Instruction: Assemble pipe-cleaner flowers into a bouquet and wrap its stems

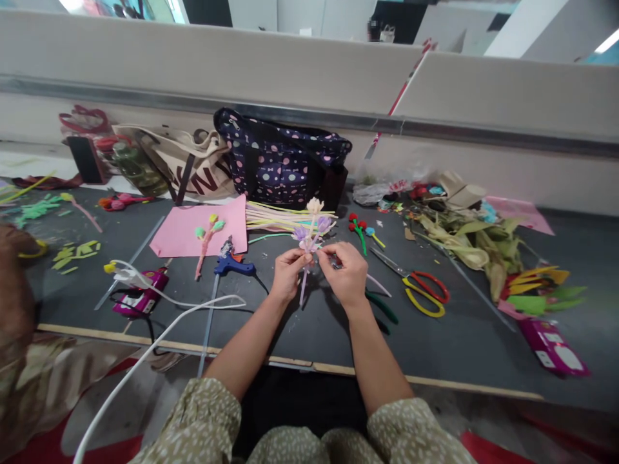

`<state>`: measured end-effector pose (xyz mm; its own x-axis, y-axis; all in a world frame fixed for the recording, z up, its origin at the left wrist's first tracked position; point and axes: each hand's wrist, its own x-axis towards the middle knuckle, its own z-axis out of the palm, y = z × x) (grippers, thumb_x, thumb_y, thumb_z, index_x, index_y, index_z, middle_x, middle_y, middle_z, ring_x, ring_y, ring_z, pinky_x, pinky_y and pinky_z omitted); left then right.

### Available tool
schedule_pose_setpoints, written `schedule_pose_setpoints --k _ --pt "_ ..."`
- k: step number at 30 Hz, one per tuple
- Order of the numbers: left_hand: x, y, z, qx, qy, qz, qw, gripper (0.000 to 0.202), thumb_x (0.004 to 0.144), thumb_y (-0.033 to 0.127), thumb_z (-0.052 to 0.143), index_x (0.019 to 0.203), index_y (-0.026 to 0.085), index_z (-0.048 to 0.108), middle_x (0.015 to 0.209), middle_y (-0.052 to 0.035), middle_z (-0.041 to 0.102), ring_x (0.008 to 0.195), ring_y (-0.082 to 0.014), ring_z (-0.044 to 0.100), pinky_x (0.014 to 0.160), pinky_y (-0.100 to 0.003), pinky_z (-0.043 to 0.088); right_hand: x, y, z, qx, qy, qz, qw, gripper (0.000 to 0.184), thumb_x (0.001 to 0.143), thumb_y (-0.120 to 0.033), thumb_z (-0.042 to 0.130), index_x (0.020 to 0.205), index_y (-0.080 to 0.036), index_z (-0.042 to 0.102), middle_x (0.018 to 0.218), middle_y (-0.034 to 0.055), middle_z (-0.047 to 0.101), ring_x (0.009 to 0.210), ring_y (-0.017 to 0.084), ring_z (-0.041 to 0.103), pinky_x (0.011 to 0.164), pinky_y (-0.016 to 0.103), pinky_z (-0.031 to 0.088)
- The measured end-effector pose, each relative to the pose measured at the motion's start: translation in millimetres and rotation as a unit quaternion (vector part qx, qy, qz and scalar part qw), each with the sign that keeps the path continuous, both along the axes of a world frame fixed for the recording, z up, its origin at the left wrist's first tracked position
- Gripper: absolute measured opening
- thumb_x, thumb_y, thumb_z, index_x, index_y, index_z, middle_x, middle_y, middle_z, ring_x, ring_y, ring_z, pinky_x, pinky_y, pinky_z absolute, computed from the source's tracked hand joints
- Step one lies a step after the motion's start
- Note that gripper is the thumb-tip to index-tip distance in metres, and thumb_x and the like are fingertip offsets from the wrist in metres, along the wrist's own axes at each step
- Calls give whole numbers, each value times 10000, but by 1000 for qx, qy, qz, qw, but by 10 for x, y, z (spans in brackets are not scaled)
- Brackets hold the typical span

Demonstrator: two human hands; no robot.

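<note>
Between my hands, over the dark table, stands a pipe-cleaner flower (314, 225) with purple blooms, a cream top and a pale purple stem. My left hand (289, 274) is closed round its stem just under the blooms. On the other side, my right hand (344, 270) pinches at the lower blooms, its thumb and forefinger together; exactly what lies in that pinch is too small to make out. Behind the flower lies a bundle of pale pipe cleaners (271, 217). To the left rests a blue hot glue gun (235, 265).
Red and yellow scissors (425, 293) and green-handled pliers (384, 309) lie right. Pink paper (169, 235) carries a pink-stemmed flower (206, 241). A white cable (184, 316) crosses the left side. Bags (283, 158) stand behind, corn husks (464, 241) right. Another person's arm (14, 290) shows far left.
</note>
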<state>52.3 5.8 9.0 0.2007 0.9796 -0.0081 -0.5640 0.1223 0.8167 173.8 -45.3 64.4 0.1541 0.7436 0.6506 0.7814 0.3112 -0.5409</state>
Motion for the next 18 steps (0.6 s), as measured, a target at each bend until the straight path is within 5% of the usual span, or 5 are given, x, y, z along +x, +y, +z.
schedule_pose_setpoints --k 18 --pt "18 -21 -28 35 33 -5 999 188 619 292 855 698 169 736 650 -7 690 605 -104 603 639 -222 480 113 -35 52 -46 -88 23 995 149 921 -277 575 828 -239 685 816 26 692 802 194 585 744 321 430"
